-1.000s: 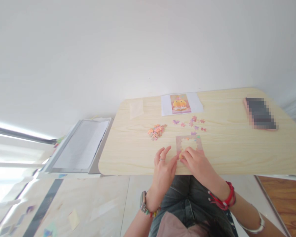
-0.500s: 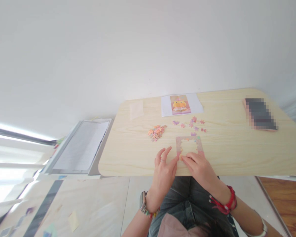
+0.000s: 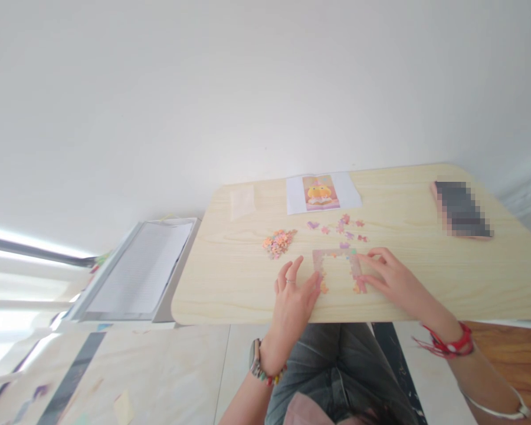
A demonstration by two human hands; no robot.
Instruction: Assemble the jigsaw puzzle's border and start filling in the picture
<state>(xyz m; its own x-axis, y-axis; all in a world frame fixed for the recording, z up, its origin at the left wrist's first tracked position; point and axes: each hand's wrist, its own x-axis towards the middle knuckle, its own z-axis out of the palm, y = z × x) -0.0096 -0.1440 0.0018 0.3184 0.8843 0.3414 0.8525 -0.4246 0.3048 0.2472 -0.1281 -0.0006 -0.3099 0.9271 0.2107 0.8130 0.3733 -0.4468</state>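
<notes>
A partly joined jigsaw puzzle (image 3: 317,258) lies near the front of the table, its pink border pieces running along the top, left and right sides around bare tabletop. My left hand (image 3: 293,300) rests at its lower left corner, one fingertip on the edge and the other fingers spread. On the right side, my right hand (image 3: 393,282) touches the border with thumb and forefinger apart, holding nothing. Loose puzzle pieces (image 3: 345,219) are scattered just beyond the puzzle. To the left is a heap of orange and pink pieces (image 3: 278,242).
A printed picture sheet (image 3: 320,192) with a yellow figure lies at the table's back, a pale translucent packet (image 3: 243,202) left of it. At the far right lies a phone (image 3: 462,208). A grey tray with lined paper (image 3: 141,268) stands left of the table (image 3: 425,260).
My right hand has moved from the puzzle's lower left inner corner over to its right side, uncovering the middle. My left hand stays at the left edge. The view has shifted slightly.
</notes>
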